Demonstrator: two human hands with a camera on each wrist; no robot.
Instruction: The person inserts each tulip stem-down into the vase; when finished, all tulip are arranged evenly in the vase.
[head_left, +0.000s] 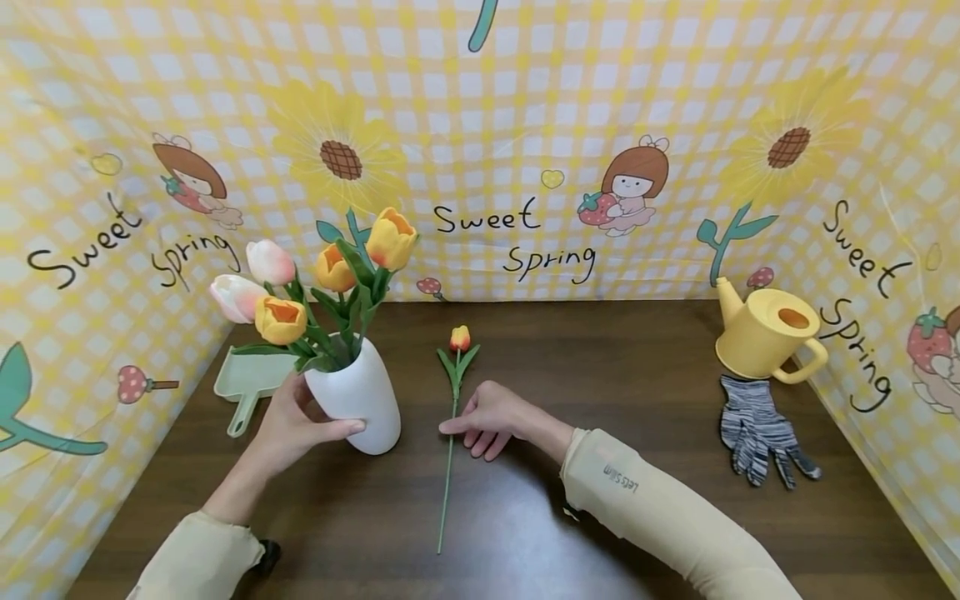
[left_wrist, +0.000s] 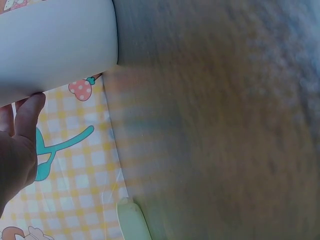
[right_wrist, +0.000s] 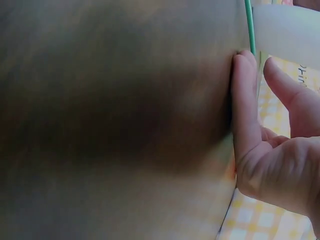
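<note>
My left hand point(head_left: 303, 425) grips a white vase point(head_left: 363, 400), thumb across its front; the vase leans slightly. It holds several tulips, white-pink ones point(head_left: 272, 262) and yellow-orange ones point(head_left: 393, 239), with green leaves. In the left wrist view, fingertips touch the side of the vase point(left_wrist: 60, 45). On the table to its right lies a single red-yellow tulip point(head_left: 460, 338) on a long thin green stem point(head_left: 446, 492). My right hand point(head_left: 498, 421) is at the middle of that stem. In the right wrist view the fingers are straight beside the stem point(right_wrist: 250, 25), with the thumb apart from them.
A pale green dustpan point(head_left: 243, 379) lies behind the left hand. At the right stands a yellow watering can point(head_left: 765, 333), with a grey knitted glove point(head_left: 761, 429) in front of it. Printed yellow checked cloth point(head_left: 495, 150) walls in the brown table point(head_left: 585, 350) at the back and sides.
</note>
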